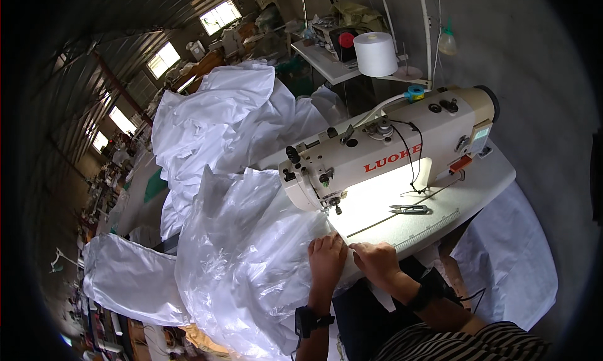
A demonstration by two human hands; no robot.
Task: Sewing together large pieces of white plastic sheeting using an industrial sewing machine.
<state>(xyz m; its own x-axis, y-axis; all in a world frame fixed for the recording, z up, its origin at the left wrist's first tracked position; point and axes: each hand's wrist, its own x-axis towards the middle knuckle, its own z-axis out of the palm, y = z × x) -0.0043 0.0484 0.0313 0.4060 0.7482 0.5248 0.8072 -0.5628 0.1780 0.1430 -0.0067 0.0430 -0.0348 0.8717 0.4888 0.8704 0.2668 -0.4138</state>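
A white sewing machine (402, 144) with a lit work area stands in front of me. White fabric (251, 216) with a glossy, crinkled sheen spreads from under its needle end down to the left. My left hand (327, 258) presses its curled fingers on the fabric's edge, just below the presser foot. Close beside it, my right hand (377, 262) pinches at the same edge near the machine bed, its fingertips nearly meeting the left hand's. What lies under the fingers is partly hidden. Both wrists wear black bands.
Thread snips (411, 209) lie on the machine bed, near a thin dark rod (383, 224). A large white thread cone (375, 54) stands behind the machine. More white fabric is heaped (213, 109) at the far left and hangs (509, 254) at the right.
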